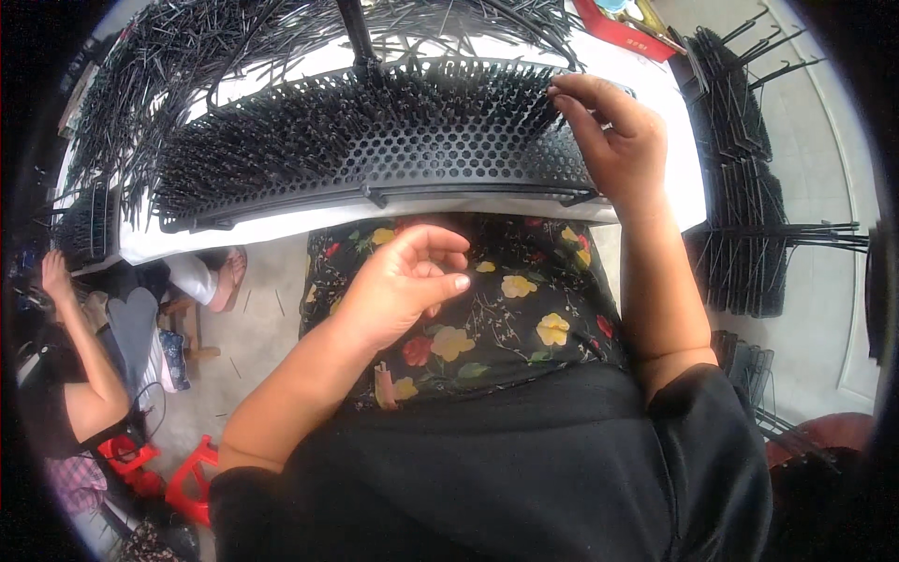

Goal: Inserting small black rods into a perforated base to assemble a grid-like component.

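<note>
A long black perforated panel (440, 155) in a frame lies on the white-topped table in front of me. Thin black strips (272, 140) stand upright in many of its holes, densest at the left and along the far edge; its near middle shows bare holes. At the panel's right end my right hand (618, 136) is closed in a pinch, thumb and forefinger together at the top of a black strip (543, 114). Over my lap, apart from the panel, my left hand (407, 276) has loosely curled fingers, a gap to the thumb and nothing visible in it.
Loose black strips (122, 140) heap along the table's left and far sides. A red box (627, 33) stands at the far right. Stacked black panels with rods (749, 234) are on the right. At left are another person's arm (89, 347) and a red stool (195, 482).
</note>
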A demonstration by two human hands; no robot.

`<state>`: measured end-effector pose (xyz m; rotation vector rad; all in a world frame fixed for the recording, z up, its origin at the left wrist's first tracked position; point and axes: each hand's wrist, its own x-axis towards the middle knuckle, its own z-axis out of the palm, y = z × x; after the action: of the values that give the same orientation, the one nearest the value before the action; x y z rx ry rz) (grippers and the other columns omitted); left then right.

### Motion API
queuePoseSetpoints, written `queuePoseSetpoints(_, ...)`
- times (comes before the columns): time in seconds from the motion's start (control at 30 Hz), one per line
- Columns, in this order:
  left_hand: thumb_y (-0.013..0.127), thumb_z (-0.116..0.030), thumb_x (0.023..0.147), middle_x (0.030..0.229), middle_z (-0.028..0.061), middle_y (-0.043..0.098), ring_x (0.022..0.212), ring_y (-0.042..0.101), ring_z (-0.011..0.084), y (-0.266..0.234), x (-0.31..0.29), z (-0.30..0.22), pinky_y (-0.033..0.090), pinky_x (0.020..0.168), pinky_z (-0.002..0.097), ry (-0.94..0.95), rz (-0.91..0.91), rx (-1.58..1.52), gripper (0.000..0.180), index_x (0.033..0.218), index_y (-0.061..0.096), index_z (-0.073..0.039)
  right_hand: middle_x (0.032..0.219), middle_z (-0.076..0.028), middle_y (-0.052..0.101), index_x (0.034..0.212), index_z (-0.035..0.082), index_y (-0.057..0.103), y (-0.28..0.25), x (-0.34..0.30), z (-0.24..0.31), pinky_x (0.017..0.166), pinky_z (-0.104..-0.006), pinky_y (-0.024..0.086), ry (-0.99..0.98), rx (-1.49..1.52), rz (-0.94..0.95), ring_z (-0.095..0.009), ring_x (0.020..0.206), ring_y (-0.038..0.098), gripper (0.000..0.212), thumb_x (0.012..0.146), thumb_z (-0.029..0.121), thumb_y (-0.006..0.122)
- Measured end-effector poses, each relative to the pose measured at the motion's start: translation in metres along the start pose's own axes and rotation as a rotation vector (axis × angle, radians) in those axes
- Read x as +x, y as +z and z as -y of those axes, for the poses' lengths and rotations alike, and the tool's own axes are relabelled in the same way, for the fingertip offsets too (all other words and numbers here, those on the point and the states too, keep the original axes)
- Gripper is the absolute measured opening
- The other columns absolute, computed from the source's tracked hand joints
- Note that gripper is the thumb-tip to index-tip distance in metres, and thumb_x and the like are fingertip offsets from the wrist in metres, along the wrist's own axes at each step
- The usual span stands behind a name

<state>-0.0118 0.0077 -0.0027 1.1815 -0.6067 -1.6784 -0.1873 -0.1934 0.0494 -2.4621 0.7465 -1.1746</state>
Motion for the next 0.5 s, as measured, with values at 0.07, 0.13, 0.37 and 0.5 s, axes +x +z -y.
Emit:
queuePoseSetpoints(0.07, 0.066, 0.004, 0.083, 0.101, 0.006, 0.058, 0.072, 0.054, 0.0053, -0.001, -0.001, 0.0, 0.043, 0.055, 0.0181, -0.004, -0.002, -0.005, 0.032, 0.113, 0.056, -0.002, 0.087, -0.013, 0.07, 0.098, 0.006, 0.069, -0.003, 0.0, 0.004, 0.068, -0.0296, 0.053, -0.011, -0.042, 0.037, -0.025, 0.079, 0.07, 0.015, 0.083, 0.005, 0.066)
queuePoseSetpoints(0.13, 0.066, 0.003, 0.083, 0.101, 0.0059, 0.059, 0.071, 0.054, 0.0051, -0.001, -0.001, 0.001, 0.043, 0.055, 0.0181, -0.006, -0.003, -0.008, 0.032, 0.113, 0.056, -0.002, 0.085, -0.013, 0.069, 0.097, 0.006, 0.069, -0.005, 0.001, 0.005, 0.067, -0.0307, 0.053, -0.044, -0.052, 0.055, -0.025, 0.077, 0.069, 0.015, 0.083, 0.005, 0.067)
queuePoseSetpoints(0.37, 0.065, 0.003, 0.083, 0.1, 0.0057, 0.059, 0.071, 0.053, 0.0053, 0.001, 0.001, -0.001, 0.042, 0.055, 0.0181, -0.016, 0.008, 0.001, 0.031, 0.113, 0.057, -0.002, 0.077, -0.012, 0.067, 0.095, 0.009, 0.069, -0.001, 0.004, 0.003, 0.062, -0.0369, 0.051, -0.151, -0.18, 0.13, -0.029, 0.069, 0.065, 0.015, 0.081, 0.007, 0.067)
queuePoseSetpoints(0.5, 0.065, 0.003, 0.083, 0.1, 0.0063, 0.059, 0.071, 0.053, 0.0057, -0.001, -0.002, -0.001, 0.042, 0.055, 0.0186, -0.013, -0.027, -0.008, 0.031, 0.113, 0.056, -0.001, 0.08, -0.012, 0.068, 0.098, 0.009, 0.069, -0.004, 0.006, 0.015, 0.063, -0.0358, 0.052, -0.171, -0.208, 0.122, -0.028, 0.071, 0.066, 0.017, 0.082, 0.006, 0.066)
